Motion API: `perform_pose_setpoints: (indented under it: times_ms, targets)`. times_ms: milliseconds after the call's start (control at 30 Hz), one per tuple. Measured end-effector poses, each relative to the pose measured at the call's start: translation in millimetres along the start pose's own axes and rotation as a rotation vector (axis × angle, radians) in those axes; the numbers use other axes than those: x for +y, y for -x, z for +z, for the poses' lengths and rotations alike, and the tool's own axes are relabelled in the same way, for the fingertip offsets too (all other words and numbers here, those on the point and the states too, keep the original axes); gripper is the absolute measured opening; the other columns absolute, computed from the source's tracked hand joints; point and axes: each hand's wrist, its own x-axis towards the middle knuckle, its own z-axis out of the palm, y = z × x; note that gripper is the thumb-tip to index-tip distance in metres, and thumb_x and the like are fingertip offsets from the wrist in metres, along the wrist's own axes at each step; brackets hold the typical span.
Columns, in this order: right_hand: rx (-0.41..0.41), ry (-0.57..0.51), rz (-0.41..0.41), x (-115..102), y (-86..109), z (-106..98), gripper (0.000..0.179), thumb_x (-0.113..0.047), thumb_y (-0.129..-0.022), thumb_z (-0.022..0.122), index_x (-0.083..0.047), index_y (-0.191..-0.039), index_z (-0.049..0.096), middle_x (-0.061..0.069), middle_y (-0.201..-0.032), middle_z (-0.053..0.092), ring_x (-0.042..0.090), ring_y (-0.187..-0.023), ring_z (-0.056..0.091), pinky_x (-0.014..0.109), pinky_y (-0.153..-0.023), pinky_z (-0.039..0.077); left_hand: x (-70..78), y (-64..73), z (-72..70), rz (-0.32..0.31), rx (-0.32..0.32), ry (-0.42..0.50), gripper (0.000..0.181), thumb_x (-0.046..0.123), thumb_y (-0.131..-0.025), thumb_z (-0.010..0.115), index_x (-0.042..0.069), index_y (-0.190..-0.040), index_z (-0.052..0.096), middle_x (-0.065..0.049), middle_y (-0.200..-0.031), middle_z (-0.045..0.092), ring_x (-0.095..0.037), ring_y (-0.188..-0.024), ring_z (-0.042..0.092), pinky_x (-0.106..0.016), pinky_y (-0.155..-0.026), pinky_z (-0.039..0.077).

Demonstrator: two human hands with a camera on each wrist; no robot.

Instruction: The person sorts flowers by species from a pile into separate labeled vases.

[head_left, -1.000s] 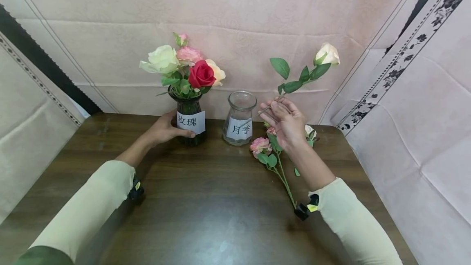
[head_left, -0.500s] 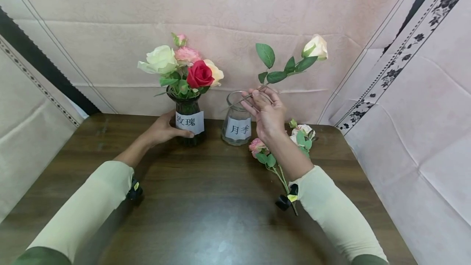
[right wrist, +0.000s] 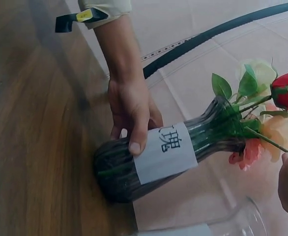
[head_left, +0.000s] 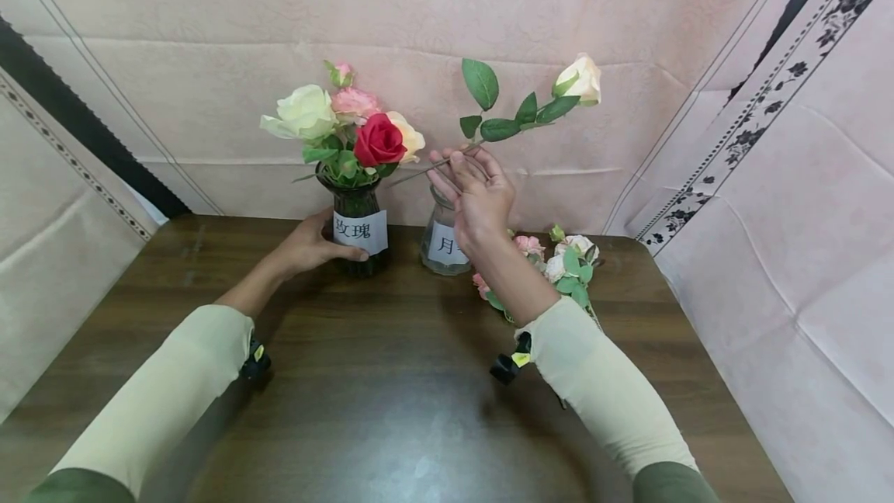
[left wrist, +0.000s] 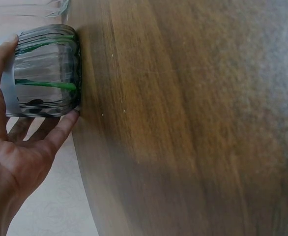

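Note:
My left hand (head_left: 307, 248) grips the lower part of a dark ribbed glass vase (head_left: 358, 200), its thumb lying across the white paper label (right wrist: 166, 152). That vase stands on the table with a bouquet in it: a red rose (head_left: 380, 140), a pale green rose (head_left: 306, 112), pink blooms and a peach one. In the head view my right hand (head_left: 483, 196) pinches the stem of a cream rose (head_left: 580, 80) with green leaves. The bloom points up and right; the stem's lower end slants left, close to the dark vase's mouth. Green stems (left wrist: 50, 84) show through the glass.
A clear glass vase (head_left: 438, 216) with a labelled front stands right of the dark one, partly behind my right hand. Pink and white flowers (head_left: 569, 264) lie on the wooden table (head_left: 363, 379) at the right, partly under my forearm. Pale patterned cloth (head_left: 447, 14) hangs behind.
My right hand has carried the cream rose left and slightly up, across in front of the clear vase towards the dark vase. The left hand has stayed on its vase.

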Motion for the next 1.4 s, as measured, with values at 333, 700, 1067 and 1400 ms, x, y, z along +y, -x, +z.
perform_pose_setpoints:
  times_ms: [333, 700, 1067, 1400]
  targets:
    - [-0.015, 0.054, -0.036, 19.6, -1.1, 17.7, 0.021, -0.003, -0.109, 0.072, 0.008, -0.125, 0.067, 0.007, -0.102, 0.083, 0.020, -0.099, 0.083, 0.052, -0.102, 0.066, -0.8, 0.2, 1.0, 0.002, 0.003, 0.006, 0.102, 0.045, -0.087, 0.099, 0.013, -0.167, 0.046, -0.016, -0.157, 0.063, -0.040, -0.150, 0.056, -0.064, -0.129, 0.041]
    - [0.031, 0.402, -0.176, 43.0, 10.2, 30.5, 0.021, -0.008, -0.106, 0.079, 0.003, -0.125, 0.081, 0.023, -0.121, 0.083, 0.005, -0.096, 0.077, 0.038, -0.100, 0.068, -0.8, -2.6, 4.6, 0.006, -0.001, 0.016, 0.103, 0.044, -0.087, 0.100, 0.015, -0.170, 0.044, -0.016, -0.160, 0.062, -0.040, -0.152, 0.055, -0.064, -0.129, 0.041]
    - [-0.028, 0.785, -0.288, 69.6, 17.2, 27.9, 0.021, -0.008, -0.109, 0.071, -0.002, -0.125, 0.085, 0.021, -0.116, 0.083, 0.028, -0.108, 0.076, 0.026, -0.088, 0.062, 4.1, -1.0, 5.8, 0.016, -0.002, 0.035, 0.093, 0.041, -0.088, 0.099, 0.014, -0.163, 0.049, -0.016, -0.152, 0.067, -0.038, -0.144, 0.061, -0.057, -0.122, 0.048]
    - [-0.136, 1.016, -0.276, 73.7, 12.6, 37.3, 0.022, -0.021, -0.111, 0.072, -0.014, -0.123, 0.089, 0.007, -0.106, 0.088, 0.020, -0.093, 0.078, 0.025, -0.074, 0.053, -2.9, -1.7, 2.8, 0.006, -0.013, 0.054, 0.095, 0.040, -0.091, 0.098, 0.017, -0.167, 0.045, -0.016, -0.155, 0.064, -0.038, -0.144, 0.061, -0.057, -0.119, 0.049]
